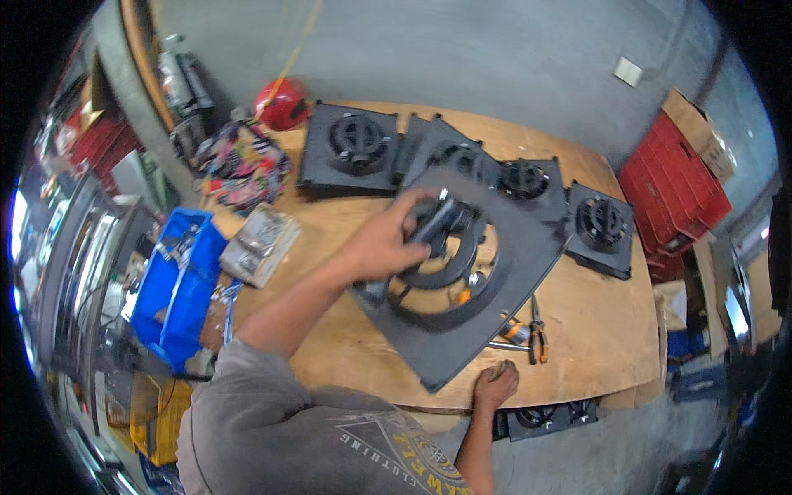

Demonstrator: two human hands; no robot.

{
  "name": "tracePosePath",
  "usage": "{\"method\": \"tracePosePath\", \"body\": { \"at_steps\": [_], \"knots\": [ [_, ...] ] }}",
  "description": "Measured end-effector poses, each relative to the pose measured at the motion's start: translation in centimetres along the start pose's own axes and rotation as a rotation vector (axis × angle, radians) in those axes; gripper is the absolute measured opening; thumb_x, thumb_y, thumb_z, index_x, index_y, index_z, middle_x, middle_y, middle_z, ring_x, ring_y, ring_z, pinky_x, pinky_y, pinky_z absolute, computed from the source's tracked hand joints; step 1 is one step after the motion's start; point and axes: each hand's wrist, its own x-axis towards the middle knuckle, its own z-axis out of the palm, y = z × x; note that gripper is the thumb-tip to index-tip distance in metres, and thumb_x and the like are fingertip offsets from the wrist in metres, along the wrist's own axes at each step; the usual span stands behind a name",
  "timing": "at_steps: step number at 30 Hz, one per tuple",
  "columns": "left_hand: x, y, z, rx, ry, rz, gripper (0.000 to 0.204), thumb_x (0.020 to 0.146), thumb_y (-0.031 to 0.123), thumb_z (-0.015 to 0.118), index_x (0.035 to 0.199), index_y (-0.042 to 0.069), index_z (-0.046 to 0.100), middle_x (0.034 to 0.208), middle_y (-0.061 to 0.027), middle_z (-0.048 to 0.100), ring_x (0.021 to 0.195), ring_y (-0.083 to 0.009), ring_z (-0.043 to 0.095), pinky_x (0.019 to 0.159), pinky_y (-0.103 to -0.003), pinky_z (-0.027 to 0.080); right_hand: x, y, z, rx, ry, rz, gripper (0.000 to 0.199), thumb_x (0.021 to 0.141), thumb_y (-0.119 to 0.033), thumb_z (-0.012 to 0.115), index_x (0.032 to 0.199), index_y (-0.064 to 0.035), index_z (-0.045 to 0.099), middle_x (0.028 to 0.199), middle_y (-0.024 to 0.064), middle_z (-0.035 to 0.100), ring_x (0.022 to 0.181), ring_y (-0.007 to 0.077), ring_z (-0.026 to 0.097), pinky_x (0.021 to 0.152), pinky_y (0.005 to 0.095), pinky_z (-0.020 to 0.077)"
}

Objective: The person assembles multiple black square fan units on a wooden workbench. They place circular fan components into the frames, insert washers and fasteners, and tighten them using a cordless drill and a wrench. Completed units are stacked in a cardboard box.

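My left hand (388, 239) is wrapped round a dark cylindrical part at the centre of a black square panel (437, 359) with a round opening. The panel is held tilted above the wooden table, one corner toward me. Through its opening, bits of the tabletop and something orange show. My right hand (496, 385) is at the table's front edge with the fingers curled; what they hold, if anything, is hidden. Just beyond it lie pliers (538, 332) with orange and black handles and another orange-and-black tool (516, 332).
Several similar black panels (351, 147) with round centres line the back of the table (330, 330). At left stand a blue bin (177, 285) of metal parts, a worn box (260, 245) and patterned cloth (243, 169). A red helmet-like object (282, 104) is behind; red crates (670, 186) are right.
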Motion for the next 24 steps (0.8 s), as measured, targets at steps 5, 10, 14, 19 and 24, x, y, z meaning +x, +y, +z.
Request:
{"method": "tracePosePath", "body": {
  "at_steps": [5,10,14,19,24],
  "knots": [
    [-13.1,-6.1,-0.2,0.569,0.042,-0.297,0.069,0.079,0.025,0.071,0.139,0.011,0.041,0.095,-0.0191,0.068,0.086,-0.0356,0.068,0.079,-0.043,0.053,0.4,-0.3,-0.7,0.067,-0.015,0.05,0.043,0.081,-0.014,0.063,0.12,0.0047,0.058,0.121,0.0239,0.061,0.117,0.0402,0.053,0.104,0.0493,0.039],
    [-15.9,-14.4,-1.4,0.68,0.179,-0.45,0.064,0.08,0.033,0.072,0.134,0.011,0.044,0.1,-0.0216,0.069,0.093,-0.0416,0.067,0.08,-0.051,0.052,-3.2,0.9,-2.1,0.11,0.111,-0.032,0.046,0.083,-0.015,0.063,0.124,0.0052,0.057,0.123,0.0245,0.06,0.117,0.0408,0.053,0.103,0.0483,0.0393],
    [-15.0,-19.0,-1.7,0.662,0.269,-0.517,0.062,0.083,0.036,0.07,0.132,0.008,0.044,0.1,-0.0229,0.069,0.093,-0.0419,0.067,0.08,-0.051,0.053,-11.2,1.2,-3.6,0.151,0.071,0.003,0.044,0.087,-0.016,0.062,0.125,0.0066,0.055,0.124,0.0255,0.059,0.117,0.0416,0.052,0.103,0.0477,0.039],
    [-12.9,-17.1,-3.3,0.508,0.606,-0.28,0.055,0.088,0.027,0.064,0.135,0.007,0.043,0.108,-0.0243,0.066,0.1,-0.0415,0.065,0.086,-0.05,0.052,-21.1,-0.2,-4.7,0.293,-0.152,0.004,0.047,0.085,-0.016,0.066,0.123,0.0086,0.055,0.121,0.0272,0.059,0.113,0.0432,0.053,0.1,0.047,0.0414],
    [-17.8,-11.1,-10.8,0.408,0.477,0.043,0.046,0.09,0.021,0.063,0.132,0.007,0.051,0.124,-0.0221,0.06,0.112,-0.039,0.059,0.094,-0.047,0.049,-23.0,-4.3,-5.3,0.336,-0.479,-0.072,0.041,0.083,-0.015,0.067,0.115,0.0096,0.058,0.107,0.0272,0.063,0.099,0.0445,0.059,0.091,0.0456,0.0461]
  ]
}}
